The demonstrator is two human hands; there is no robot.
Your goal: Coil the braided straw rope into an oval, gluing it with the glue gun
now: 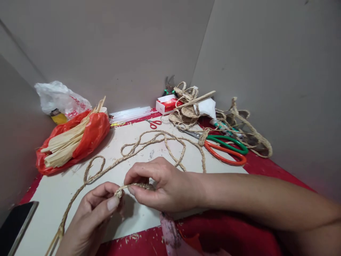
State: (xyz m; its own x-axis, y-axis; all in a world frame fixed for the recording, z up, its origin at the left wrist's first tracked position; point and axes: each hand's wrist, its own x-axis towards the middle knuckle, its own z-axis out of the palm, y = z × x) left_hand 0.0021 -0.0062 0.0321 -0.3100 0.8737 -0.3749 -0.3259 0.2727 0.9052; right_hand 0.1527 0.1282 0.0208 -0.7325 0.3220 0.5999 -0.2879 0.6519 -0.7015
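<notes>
Together, the left hand (97, 213) and right hand (162, 185) pinch one braided cord (138, 185); past their grip lie red-and-green scissors (226, 151).

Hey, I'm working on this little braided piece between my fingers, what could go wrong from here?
The braided piece is pinched between your left hand and right hand; if either grip slips, the braiding might loosen.

The long cord lies in overlapping loops, so pulling on it could tangle it.

The big scissors lie beside those loops, and a dragged loop might catch on them.
</notes>
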